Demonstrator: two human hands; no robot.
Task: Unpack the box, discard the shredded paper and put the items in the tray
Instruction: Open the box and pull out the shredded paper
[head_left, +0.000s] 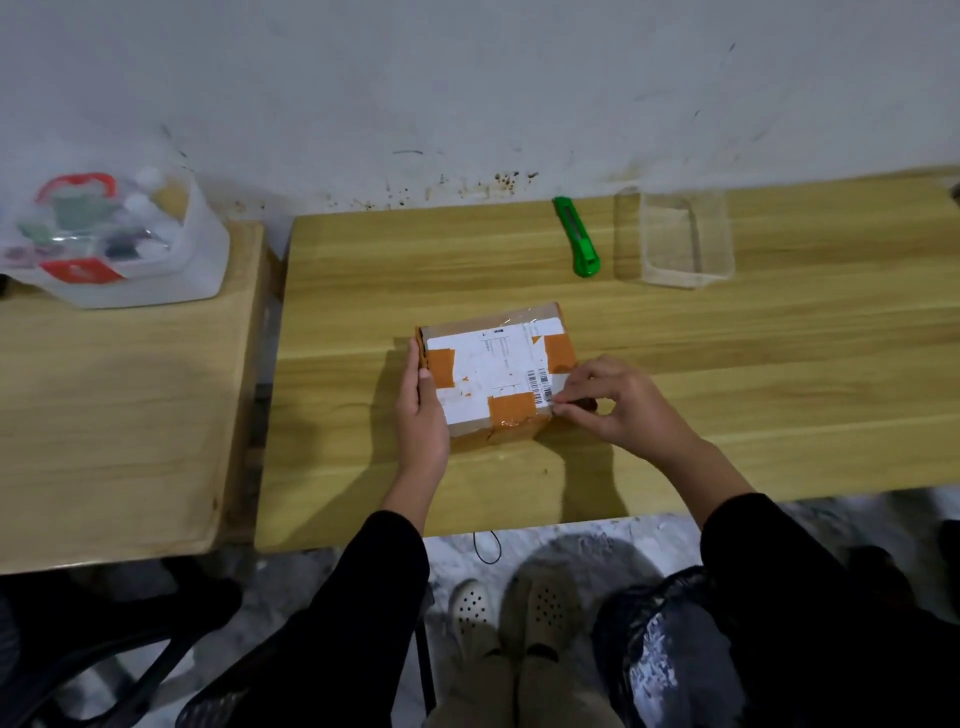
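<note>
A small brown cardboard box lies sealed on the wooden table, with a white shipping label and brown tape patches on top. My left hand grips its left side, thumb on the top edge. At the box's near right corner, my right hand pinches the tape or label edge with fingertips together. A clear plastic tray stands at the back right. A green utility knife lies just left of the tray.
A second wooden table stands to the left, carrying a clear lidded container with a red handle and small items. The wall runs along the tables' far edge. A black bag sits on the floor by my feet.
</note>
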